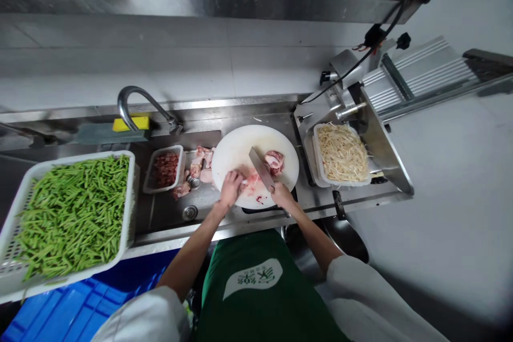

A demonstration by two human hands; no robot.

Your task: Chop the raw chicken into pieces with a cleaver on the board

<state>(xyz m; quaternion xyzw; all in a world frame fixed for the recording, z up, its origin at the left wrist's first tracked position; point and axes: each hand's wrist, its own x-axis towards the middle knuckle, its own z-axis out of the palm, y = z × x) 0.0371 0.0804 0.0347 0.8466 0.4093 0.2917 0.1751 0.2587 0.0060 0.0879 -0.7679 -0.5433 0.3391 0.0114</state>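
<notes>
One head-worn camera looks forward and down from above the green apron, fairly near, with the white cutting board mid-frame and the tiled wall beyond it; well right of the board, the view seems blurred.

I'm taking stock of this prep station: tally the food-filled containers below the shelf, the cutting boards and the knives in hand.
Food-filled containers: 3 (basket of green stalks, tub of meat pieces, tub of pale strands)
Cutting board: 1
Knife in right hand: 1
Total: 5
</notes>
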